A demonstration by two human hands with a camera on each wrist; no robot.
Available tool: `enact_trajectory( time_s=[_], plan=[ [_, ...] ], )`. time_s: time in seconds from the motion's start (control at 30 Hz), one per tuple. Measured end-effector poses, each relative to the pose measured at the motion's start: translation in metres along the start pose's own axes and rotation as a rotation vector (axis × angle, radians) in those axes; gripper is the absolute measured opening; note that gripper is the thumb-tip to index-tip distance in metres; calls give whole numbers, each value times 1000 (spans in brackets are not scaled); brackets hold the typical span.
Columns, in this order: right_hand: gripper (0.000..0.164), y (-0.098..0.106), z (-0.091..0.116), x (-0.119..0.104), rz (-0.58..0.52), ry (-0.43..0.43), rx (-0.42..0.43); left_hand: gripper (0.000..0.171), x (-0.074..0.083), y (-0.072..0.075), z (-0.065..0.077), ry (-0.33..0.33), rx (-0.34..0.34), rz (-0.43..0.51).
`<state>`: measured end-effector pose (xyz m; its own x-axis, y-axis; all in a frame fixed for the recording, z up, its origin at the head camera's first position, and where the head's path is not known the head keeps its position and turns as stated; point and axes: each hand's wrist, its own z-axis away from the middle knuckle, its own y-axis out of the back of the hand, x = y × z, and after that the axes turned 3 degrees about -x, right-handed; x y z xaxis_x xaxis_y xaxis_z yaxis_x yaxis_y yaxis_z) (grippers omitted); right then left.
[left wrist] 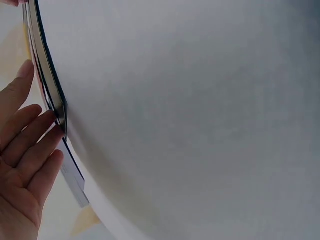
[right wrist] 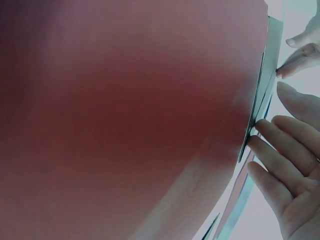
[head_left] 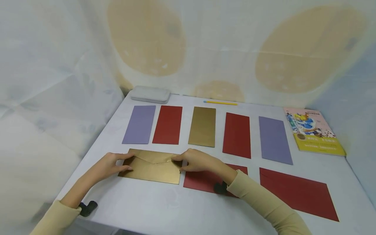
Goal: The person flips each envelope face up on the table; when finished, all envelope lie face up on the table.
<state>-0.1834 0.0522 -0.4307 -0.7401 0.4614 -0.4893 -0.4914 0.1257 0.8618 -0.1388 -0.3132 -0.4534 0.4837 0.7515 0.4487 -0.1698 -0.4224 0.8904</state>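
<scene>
A gold envelope (head_left: 152, 169) lies lengthwise at the front left of the table, its flap line running across the upper part. My left hand (head_left: 110, 164) touches its left end, thumb and index finger spread over the surface. In the left wrist view the left hand (left wrist: 27, 160) has fairly straight fingers with tips at the envelope (left wrist: 52, 85). At the opposite end, my right hand (head_left: 198, 161) rests its fingertips on the right edge. The right wrist view shows that hand (right wrist: 295, 155) with extended fingers meeting the envelope (right wrist: 269, 60).
Behind stands a row of purple (head_left: 139, 124), red (head_left: 168, 124) and gold (head_left: 202, 126) envelopes, then red (head_left: 237, 135) and purple (head_left: 275, 139). Red envelopes (head_left: 199, 181) (head_left: 298, 192) lie to the right. A grey case (head_left: 150, 94), pencil (head_left: 220, 102) and book (head_left: 314, 130) sit behind.
</scene>
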Motion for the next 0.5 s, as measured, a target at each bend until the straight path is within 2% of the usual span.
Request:
enact_trajectory(
  time_s=[0.3,0.5],
  plan=[
    [53,-2,0,2,-13,7,-9,55,-1,5,-3,-13,-31,13],
    [53,8,2,3,-77,35,54,60,-1,15,-2,19,-10,19]
  ],
)
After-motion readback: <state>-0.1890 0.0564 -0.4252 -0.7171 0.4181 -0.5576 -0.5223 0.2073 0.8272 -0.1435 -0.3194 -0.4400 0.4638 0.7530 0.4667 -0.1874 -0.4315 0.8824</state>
